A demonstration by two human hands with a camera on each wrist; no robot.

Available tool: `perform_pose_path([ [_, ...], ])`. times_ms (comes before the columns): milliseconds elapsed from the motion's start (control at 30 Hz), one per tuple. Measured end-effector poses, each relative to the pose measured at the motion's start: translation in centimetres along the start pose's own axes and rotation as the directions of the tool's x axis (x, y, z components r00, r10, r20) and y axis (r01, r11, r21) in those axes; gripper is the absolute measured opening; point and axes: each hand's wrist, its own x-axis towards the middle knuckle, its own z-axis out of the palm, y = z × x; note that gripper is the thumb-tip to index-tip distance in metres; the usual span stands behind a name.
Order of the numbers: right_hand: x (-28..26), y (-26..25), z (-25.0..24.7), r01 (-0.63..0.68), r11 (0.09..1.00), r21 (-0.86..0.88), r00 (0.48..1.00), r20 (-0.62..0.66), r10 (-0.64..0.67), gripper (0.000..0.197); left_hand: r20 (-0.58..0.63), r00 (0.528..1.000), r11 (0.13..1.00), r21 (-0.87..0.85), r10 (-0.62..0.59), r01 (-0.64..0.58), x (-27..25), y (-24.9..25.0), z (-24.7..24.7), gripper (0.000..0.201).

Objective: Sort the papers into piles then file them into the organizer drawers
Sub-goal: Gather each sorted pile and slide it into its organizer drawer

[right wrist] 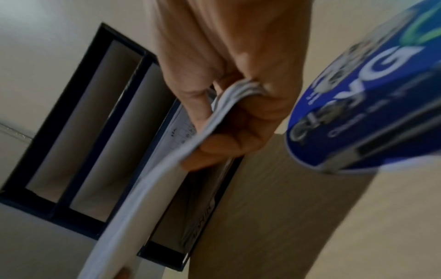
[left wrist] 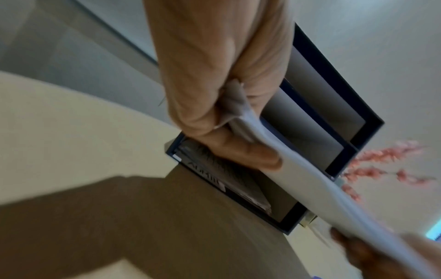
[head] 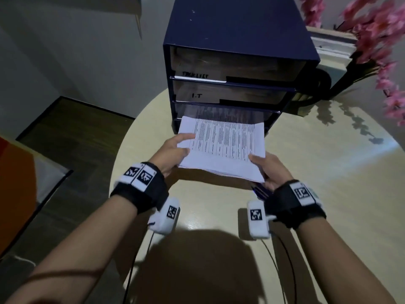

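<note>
Filing underway: our left hand (head: 173, 152) and right hand (head: 268, 170) pinch the paper stack (head: 221, 145) at 12 o'clock; next we slide it into the organizer's (head: 236, 29) bottom drawer (head: 219, 113).

Printed paper stack (head: 221, 148) tilted before navy 3-drawer organizer (head: 236, 51).

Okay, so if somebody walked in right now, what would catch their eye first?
Probably the stack of printed papers at the centre, held by the left hand and the right hand at the mouth of the dark blue drawer organizer on the round table. Next, the pink flowers at the upper right, beside the organizer.
</note>
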Motion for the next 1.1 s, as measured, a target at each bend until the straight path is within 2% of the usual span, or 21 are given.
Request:
perform_pose_path([
  [67, -1.2, 1.3, -1.0, 0.051, 0.999, -0.008, 0.998, 0.023, -0.051, 0.027, 0.056, 0.998, 0.998, 0.059, -0.007, 0.004, 1.9, 1.4, 0.2, 0.052],
  [167, -2.7, 2.5, -2.1, 0.072, 0.994, -0.084, 0.997, 0.005, -0.072, 0.026, 0.073, 0.997, 0.994, 0.101, 0.033, -0.040, 4.4, 3.5, 0.4, 0.049],
  [233, -3.6, 3.6, -3.0, 0.034, 0.993, -0.112, 0.999, 0.015, -0.033, 0.031, 0.040, 0.999, 0.997, 0.069, 0.034, -0.037, 5.9, 4.4, 0.1, 0.041],
  [300, -5.0, 4.3, -3.5, 0.025, 0.994, -0.106, 0.998, 0.056, -0.019, 0.031, -0.014, 1.000, 1.000, 0.015, 0.004, -0.004, 7.2, 4.8, -0.2, 0.015],
  [333, -5.5, 4.4, -3.7, 0.024, 0.997, -0.070, 0.998, 0.061, -0.020, 0.031, -0.072, 0.997, 1.000, 0.008, -0.011, 0.011, 7.8, 4.9, -0.3, 0.015],
  [400, -5.6, 4.1, -3.7, 0.030, 0.999, 0.045, 0.997, 0.068, -0.033, 0.028, -0.153, 0.987, 0.998, 0.001, -0.058, 0.059, 8.6, 4.8, -0.4, 0.029],
  [467, -5.0, 2.7, -3.2, 0.058, 0.997, 0.047, 0.998, 0.017, -0.059, 0.020, -0.129, 0.990, 0.997, 0.046, -0.051, 0.058, 8.4, 4.6, -0.1, 0.011],
  [533, -3.3, 0.5, -2.2, 0.099, 0.995, 0.007, 0.993, -0.070, -0.098, 0.014, -0.055, 0.998, 0.990, 0.132, -0.033, 0.040, 7.3, 4.1, 0.3, 0.037],
  [600, -0.9, -2.2, -0.8, 0.114, 0.993, 0.013, 0.977, -0.182, -0.110, 0.011, 0.017, 1.000, 0.990, 0.141, 0.021, -0.023, 5.9, 3.3, 0.5, 0.038],
  [700, 2.4, -5.8, 0.7, 0.154, 0.985, 0.078, 0.944, -0.306, -0.124, 0.005, 0.080, 0.997, 0.999, -0.042, 0.020, -0.017, 4.3, 2.9, 0.4, 0.028],
  [767, 3.8, -6.5, 1.1, 0.142, 0.978, 0.153, 0.935, -0.346, -0.082, 0.010, 0.011, 0.999, 0.997, -0.072, 0.042, -0.041, 4.4, 3.2, 0.2, 0.026],
  [800, 4.0, -6.3, 1.3, 0.171, 0.953, 0.248, 0.935, -0.347, -0.077, 0.011, -0.041, 0.998, 0.996, -0.075, 0.053, -0.056, 4.8, 3.6, 0.1, 0.026],
  [833, 3.9, -5.9, 1.4, 0.131, 0.948, 0.289, 0.939, -0.343, -0.025, 0.010, -0.085, 0.995, 0.995, -0.081, 0.060, -0.067, 5.3, 4.0, 0.1, 0.026],
  [900, 3.8, -5.2, 2.4, 0.056, 0.958, 0.282, 0.966, -0.256, 0.019, 0.015, -0.148, 0.988, 0.991, -0.118, 0.047, -0.065, 6.1, 4.6, 0.3, 0.028],
  [967, 4.6, -5.4, 3.2, 0.036, 0.971, 0.237, 0.971, -0.239, 0.022, 0.026, -0.193, 0.981, 0.986, -0.156, 0.024, -0.055, 7.1, 4.4, 0.4, 0.030],
  [1067, 5.8, -7.5, 4.2, 0.080, 0.950, 0.301, 0.968, -0.253, -0.001, 0.027, -0.250, 0.965, 0.997, 0.014, 0.079, -0.078, 7.3, 4.0, 0.5, 0.012],
  [1100, 6.0, -7.7, 4.5, 0.089, 0.940, 0.329, 0.967, -0.256, -0.002, 0.022, -0.252, 0.961, 0.991, 0.104, 0.112, -0.088, 7.1, 3.7, 0.5, 0.014],
])
